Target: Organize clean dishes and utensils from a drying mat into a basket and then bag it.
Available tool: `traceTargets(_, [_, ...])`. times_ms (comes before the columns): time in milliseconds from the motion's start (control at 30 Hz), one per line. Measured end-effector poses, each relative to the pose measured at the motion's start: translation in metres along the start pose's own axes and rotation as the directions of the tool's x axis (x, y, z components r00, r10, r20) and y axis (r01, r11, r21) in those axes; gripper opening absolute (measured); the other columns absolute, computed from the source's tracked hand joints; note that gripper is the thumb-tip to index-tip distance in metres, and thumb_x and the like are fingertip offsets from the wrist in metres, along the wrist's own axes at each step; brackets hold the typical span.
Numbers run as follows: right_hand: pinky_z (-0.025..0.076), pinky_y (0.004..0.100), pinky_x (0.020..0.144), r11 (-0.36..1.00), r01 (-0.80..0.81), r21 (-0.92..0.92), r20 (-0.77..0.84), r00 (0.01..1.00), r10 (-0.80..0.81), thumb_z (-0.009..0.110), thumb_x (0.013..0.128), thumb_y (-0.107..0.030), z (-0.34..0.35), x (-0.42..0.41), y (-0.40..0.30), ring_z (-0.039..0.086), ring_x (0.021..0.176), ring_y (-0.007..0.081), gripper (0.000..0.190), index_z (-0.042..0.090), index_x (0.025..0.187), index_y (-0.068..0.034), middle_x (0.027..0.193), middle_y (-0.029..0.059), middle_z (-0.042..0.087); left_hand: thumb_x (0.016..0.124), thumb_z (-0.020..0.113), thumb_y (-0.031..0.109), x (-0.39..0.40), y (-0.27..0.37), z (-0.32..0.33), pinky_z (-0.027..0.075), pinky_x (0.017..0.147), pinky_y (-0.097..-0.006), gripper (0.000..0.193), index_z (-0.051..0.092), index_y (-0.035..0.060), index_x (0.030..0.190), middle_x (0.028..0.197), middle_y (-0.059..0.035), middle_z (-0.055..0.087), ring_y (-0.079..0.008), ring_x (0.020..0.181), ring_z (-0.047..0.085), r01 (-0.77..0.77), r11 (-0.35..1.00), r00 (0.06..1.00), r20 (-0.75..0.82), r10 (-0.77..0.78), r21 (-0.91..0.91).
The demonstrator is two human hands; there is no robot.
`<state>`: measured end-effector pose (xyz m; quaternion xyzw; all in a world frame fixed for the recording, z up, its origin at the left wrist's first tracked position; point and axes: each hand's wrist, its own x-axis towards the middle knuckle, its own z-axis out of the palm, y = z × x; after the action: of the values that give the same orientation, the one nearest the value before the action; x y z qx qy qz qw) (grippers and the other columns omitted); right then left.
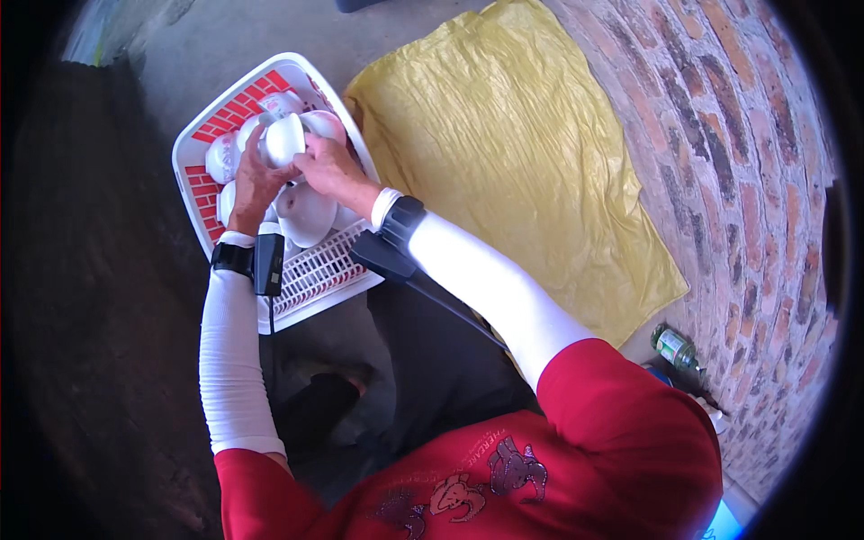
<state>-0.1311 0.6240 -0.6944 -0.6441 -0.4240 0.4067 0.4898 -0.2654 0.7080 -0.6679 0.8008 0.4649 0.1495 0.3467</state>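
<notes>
A white plastic basket [322,305] with red brick-patterned inner walls stands before me, holding several white bowls. Both my hands are over it, around one white bowl [285,140]. My left hand [256,185] grips the bowl's near left side, thumb and fingers apart around it. On the right side, the fingers of my right hand [329,165] press against the same bowl. Another white bowl [307,212] lies bottom outward just below my hands. A bowl with a printed pattern [221,158] rests at the left wall, and a second patterned bowl [281,103] sits at the far end.
A crinkled yellow plastic sheet [499,155] lies on the concrete floor [202,40] right of the basket. A brick wall [749,202] bounds the right side. At its foot lies a green glass bottle [675,347]. My dark-trousered leg [439,364] is close to the basket's near edge.
</notes>
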Motion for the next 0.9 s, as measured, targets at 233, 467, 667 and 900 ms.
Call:
traceTargets(233, [0.048, 0.0332, 0.092, 0.978, -0.018, 0.206, -0.147, 0.988, 0.049, 0.053, 0.090, -0.004, -0.087, -0.115, 0.003, 0.063, 0.103, 0.0213, 0.031, 0.053, 0.120, 0.002, 0.111, 0.0153, 0.065, 0.061, 0.087, 0.042, 0.002, 0.014, 0.011, 0.048, 0.095, -0.0474, 0.093, 0.043, 0.0093, 0.136, 0.129, -0.0228, 0.051, -0.0382, 0.118, 0.052, -0.016, 0.992, 1.000, 0.011, 0.014, 0.124])
traceTargets(467, [0.048, 0.0403, 0.084, 0.749, -0.444, -0.491, -0.071, 0.878, 0.474, 0.067, 0.081, -0.023, -0.153, -0.250, 0.122, 0.059, 0.101, 0.0311, 0.039, 0.054, 0.112, -0.003, 0.107, 0.0159, 0.058, 0.067, 0.084, 0.026, -0.003, 0.006, 0.000, 0.042, 0.102, -0.0461, 0.092, 0.034, 0.0076, 0.142, 0.138, -0.0220, 0.043, -0.0366, 0.126, 0.045, 0.043, 0.999, 0.992, 0.116, -0.045, 0.019])
traceTargets(667, [0.047, 0.0421, 0.082, 0.697, -0.244, -0.674, 0.033, 0.933, 0.359, 0.074, 0.075, -0.037, -0.138, -0.245, 0.132, 0.056, 0.101, 0.0326, 0.046, 0.055, 0.104, -0.006, 0.105, 0.0148, 0.057, 0.081, 0.071, 0.018, -0.024, 0.005, -0.026, 0.041, 0.104, -0.0423, 0.070, 0.036, 0.0103, 0.141, 0.141, -0.0192, 0.042, -0.0362, 0.128, 0.043, 0.037, 0.948, 0.989, 0.126, -0.081, 0.315])
traceTargets(900, [0.048, 0.0434, 0.080, 0.625, -0.069, -0.778, 0.242, 0.884, 0.399, 0.072, 0.076, -0.042, -0.137, -0.227, 0.122, 0.058, 0.097, 0.0336, 0.048, 0.055, 0.101, -0.005, 0.100, 0.0165, 0.059, 0.089, 0.064, 0.017, -0.034, 0.015, -0.017, 0.045, 0.099, -0.0425, 0.049, 0.048, 0.0132, 0.135, 0.134, -0.0181, 0.050, -0.0337, 0.122, 0.051, 0.103, 0.904, 0.988, 0.063, -0.141, 0.415])
